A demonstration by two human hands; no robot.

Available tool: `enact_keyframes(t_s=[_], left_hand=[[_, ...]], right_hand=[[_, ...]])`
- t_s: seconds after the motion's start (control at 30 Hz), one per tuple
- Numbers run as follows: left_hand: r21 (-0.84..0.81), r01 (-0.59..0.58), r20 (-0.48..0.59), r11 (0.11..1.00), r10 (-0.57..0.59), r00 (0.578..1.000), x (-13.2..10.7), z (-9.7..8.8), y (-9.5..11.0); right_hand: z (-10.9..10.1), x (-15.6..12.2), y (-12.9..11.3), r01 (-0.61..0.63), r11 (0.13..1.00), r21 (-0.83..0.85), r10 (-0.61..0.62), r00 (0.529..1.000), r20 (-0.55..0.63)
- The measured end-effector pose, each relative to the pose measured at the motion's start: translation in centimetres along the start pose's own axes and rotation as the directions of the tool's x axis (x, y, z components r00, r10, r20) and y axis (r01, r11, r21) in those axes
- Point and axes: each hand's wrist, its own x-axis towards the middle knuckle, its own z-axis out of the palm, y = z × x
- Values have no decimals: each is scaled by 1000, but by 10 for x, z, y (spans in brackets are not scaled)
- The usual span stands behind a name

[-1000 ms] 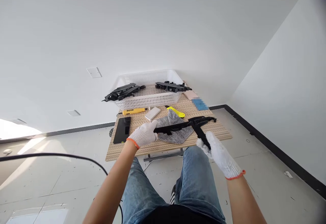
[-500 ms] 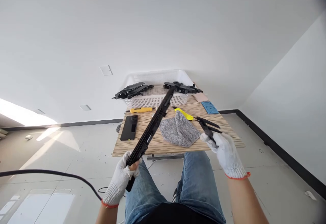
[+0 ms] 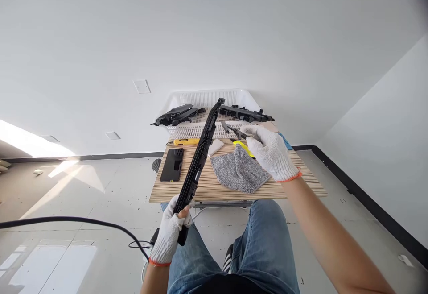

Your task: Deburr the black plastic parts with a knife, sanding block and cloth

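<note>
My left hand (image 3: 172, 227), in a white knit glove with an orange cuff, is closed around the lower end of a long black plastic part (image 3: 200, 158). The part slants up and away over the table, its ribbed side showing. My right hand (image 3: 267, 147), gloved the same way, grips a dark two-pronged, pliers-like tool (image 3: 236, 131) whose tips point left, close to the part's upper half. A grey cloth (image 3: 239, 169) lies below that hand, partly over a yellow-handled tool (image 3: 243, 147).
A white mesh basket (image 3: 192, 131) at the back holds more black plastic parts (image 3: 180, 114). On the slatted table (image 3: 207, 191) are a phone (image 3: 172, 164), a yellow tool (image 3: 186, 142), a whitish block (image 3: 216, 147) and a blue flat piece (image 3: 285, 141). A black cable (image 3: 83, 220) runs at left.
My right hand has moved left and up with the pliers-like tool, from the table's right edge to near the basket. The long part has tilted more upright in my left hand.
</note>
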Motion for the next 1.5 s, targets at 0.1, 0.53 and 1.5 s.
enact_keyframes(t_s=[0.1,0.53,1.5], left_hand=[[13,27,-14,1000,-26,1000,-3,-2,-6],[90,39,-4,995,-39,999,-5,-2,-17],[242,31,-179,970,13,984,-8,1,-6]], right_hand=[[3,7,1,65,996,-54,-67,997,-34],[29,6,-5,156,827,-541,-148,987,58],[46,-2,-3,76,784,-616,-28,996,86]])
